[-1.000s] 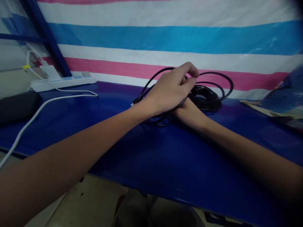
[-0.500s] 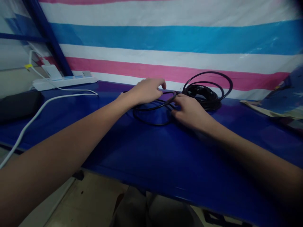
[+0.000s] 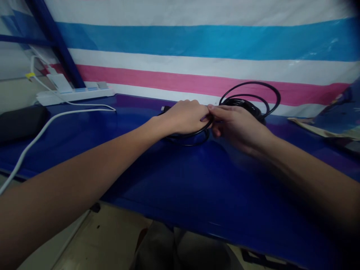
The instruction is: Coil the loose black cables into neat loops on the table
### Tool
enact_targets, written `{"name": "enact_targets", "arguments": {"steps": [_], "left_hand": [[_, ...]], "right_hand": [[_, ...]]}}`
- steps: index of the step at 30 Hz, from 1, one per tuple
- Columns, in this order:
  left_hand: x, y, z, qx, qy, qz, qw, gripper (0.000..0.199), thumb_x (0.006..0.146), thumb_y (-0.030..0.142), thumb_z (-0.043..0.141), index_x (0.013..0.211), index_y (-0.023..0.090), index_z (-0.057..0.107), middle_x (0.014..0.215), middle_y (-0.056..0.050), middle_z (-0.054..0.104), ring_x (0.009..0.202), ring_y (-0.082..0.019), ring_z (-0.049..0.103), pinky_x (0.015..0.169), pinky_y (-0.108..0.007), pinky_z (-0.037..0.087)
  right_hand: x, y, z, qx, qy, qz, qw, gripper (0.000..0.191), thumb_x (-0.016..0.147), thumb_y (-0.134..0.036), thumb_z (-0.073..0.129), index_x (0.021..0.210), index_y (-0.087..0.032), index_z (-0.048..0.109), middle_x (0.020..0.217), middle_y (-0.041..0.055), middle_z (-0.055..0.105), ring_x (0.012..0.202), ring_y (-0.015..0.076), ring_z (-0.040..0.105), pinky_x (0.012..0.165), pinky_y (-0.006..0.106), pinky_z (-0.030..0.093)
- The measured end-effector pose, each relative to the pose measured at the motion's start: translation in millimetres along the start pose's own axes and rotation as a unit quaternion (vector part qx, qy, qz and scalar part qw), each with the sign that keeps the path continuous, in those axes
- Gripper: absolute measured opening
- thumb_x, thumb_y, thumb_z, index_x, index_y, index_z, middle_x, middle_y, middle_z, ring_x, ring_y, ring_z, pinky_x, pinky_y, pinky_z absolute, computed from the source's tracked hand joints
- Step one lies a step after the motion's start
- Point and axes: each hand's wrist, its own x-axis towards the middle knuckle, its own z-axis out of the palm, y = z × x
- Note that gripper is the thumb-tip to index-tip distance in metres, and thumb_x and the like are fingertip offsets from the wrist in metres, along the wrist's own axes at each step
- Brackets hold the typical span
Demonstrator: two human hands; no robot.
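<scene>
A black cable [image 3: 188, 144] lies in loose loops on the blue table, partly under my hands. My left hand [image 3: 189, 117] is closed over the loops, palm down, with its fingertips mostly hidden. Touching it, my right hand [image 3: 234, 120] pinches the cable between thumb and fingers. A metal plug [image 3: 163, 108] on a black housing sticks out behind my left wrist. Behind my right hand sits the rest of the cable as a thick coil [image 3: 244, 105], with two larger loops standing up against the striped sheet.
On the left are a white power strip [image 3: 75, 95] with a charger [image 3: 59, 82], a white cord [image 3: 53, 122] and a black pouch [image 3: 22, 122]. A striped sheet [image 3: 182, 41] hangs along the table's [image 3: 180, 183] back; papers [image 3: 315, 129] lie at right.
My left hand has moved right and closed on the cable loops. My right hand has turned and now meets it. The plug has come into clearer view, and the loops are gathered smaller.
</scene>
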Motion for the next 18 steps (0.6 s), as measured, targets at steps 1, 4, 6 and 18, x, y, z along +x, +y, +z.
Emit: {"name": "enact_targets", "arguments": {"steps": [1, 4, 6, 18], "left_hand": [[0, 1, -1.4, -0.009, 0.01, 0.001, 1.0, 0.037, 0.087, 0.035, 0.034, 0.092, 0.017, 0.066, 0.082, -0.01, 0.067, 0.067, -0.02, 0.059, 0.06, -0.031, 0.037], [-2, -3, -5.7, -0.04, 0.045, -0.037, 0.998, 0.04, 0.086, 0.047, 0.038, 0.103, 0.02, 0.063, 0.086, -0.007, 0.068, 0.071, -0.018, 0.059, 0.063, -0.029, 0.039], [-4, -10, -7.6, -0.056, 0.065, -0.065, 0.994, 0.044, 0.085, 0.048, 0.042, 0.114, 0.02, 0.058, 0.09, -0.006, 0.068, 0.075, -0.018, 0.059, 0.067, -0.028, 0.04], [-5, 34, -13.6, -0.119, 0.119, 0.003, 0.986, 0.048, 0.078, 0.011, 0.041, 0.123, 0.028, 0.052, 0.114, -0.001, 0.064, 0.103, -0.022, 0.06, 0.085, -0.033, 0.044]], "right_hand": [[0, -1, -2, -0.008, 0.008, -0.002, 1.0, 0.019, 0.086, -0.023, 0.052, 0.073, -0.012, 0.059, 0.071, 0.0047, 0.055, 0.048, 0.0057, 0.041, 0.042, 0.02, 0.031], [-1, -6, -8, -0.016, 0.051, 0.007, 0.999, 0.008, 0.08, -0.012, 0.053, 0.075, -0.011, 0.059, 0.072, 0.005, 0.058, 0.05, 0.0059, 0.046, 0.043, 0.018, 0.034], [-2, -9, -10, -0.004, 0.088, 0.023, 0.996, 0.011, 0.075, -0.008, 0.054, 0.085, -0.012, 0.058, 0.081, 0.0066, 0.061, 0.056, 0.0086, 0.053, 0.047, 0.02, 0.039], [-3, -1, -7, -0.169, 0.033, -0.07, 0.982, 0.006, 0.075, -0.014, 0.047, 0.071, -0.017, 0.049, 0.072, 0.0037, 0.052, 0.065, 0.0139, 0.051, 0.054, 0.026, 0.042]]}}
